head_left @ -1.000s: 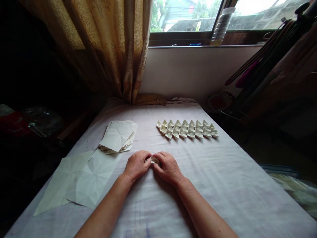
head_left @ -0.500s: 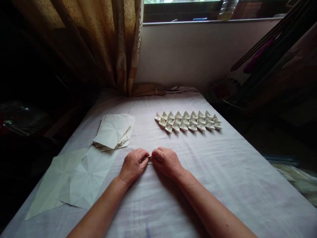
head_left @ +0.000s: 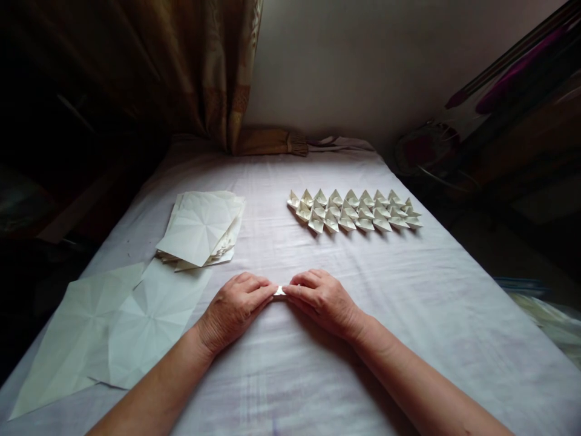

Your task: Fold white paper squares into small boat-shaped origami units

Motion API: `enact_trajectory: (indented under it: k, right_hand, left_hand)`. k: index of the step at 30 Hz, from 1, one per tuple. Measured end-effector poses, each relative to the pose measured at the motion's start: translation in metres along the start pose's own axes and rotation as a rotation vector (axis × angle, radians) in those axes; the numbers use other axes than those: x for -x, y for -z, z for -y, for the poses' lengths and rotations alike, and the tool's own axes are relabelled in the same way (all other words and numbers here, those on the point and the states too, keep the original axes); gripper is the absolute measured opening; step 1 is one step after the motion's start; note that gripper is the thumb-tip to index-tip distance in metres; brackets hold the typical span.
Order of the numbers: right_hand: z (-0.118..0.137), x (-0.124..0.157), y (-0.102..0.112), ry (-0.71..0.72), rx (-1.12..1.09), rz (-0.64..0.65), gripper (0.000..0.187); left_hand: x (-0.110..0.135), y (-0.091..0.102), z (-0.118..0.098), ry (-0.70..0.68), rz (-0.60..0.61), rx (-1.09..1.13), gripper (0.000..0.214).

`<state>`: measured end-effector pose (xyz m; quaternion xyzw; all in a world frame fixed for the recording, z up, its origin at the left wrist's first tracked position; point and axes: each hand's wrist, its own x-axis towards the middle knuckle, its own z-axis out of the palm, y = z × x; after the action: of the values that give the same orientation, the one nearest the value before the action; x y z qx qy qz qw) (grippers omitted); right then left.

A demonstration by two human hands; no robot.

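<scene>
A small folded white paper piece lies on the pale cloth between my two hands. My left hand rests on the cloth with its fingertips pressed onto the piece's left end. From the other side my right hand presses its fingertips on the right end. Most of the piece is hidden under the fingers. Farther back to the right, several finished small folded paper shapes lie in neat rows. A stack of creased square paper sheets lies back left of my hands.
Two large creased sheets lie flat at the near left of the cloth-covered table. A brown curtain hangs at the back left. Dark clutter and long sticks crowd the right side. Plastic-wrapped items sit beyond the right edge.
The view has tilted downward, so the window has left the frame. My fingers have flattened from a curled pinch to pressing the small piece against the cloth.
</scene>
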<state>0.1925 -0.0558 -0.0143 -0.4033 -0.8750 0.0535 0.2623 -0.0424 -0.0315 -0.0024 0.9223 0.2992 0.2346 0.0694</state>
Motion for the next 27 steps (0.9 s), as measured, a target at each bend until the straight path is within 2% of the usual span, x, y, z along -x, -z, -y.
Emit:
enact_trajectory:
  k: [11, 18, 27]
  right_hand:
    - [0.003, 0.001, 0.006, 0.003, 0.095, 0.040, 0.019]
    - [0.008, 0.001, 0.007, -0.033, 0.085, 0.071, 0.020]
    - [0.011, 0.003, 0.006, -0.083, 0.032, 0.078, 0.023]
  left_hand:
    - [0.005, 0.001, -0.002, -0.017, 0.050, -0.097, 0.025]
    - [0.007, -0.001, -0.003, 0.014, 0.062, -0.082, 0.027]
    - [0.004, 0.003, -0.009, -0.018, 0.037, -0.131, 0.027]
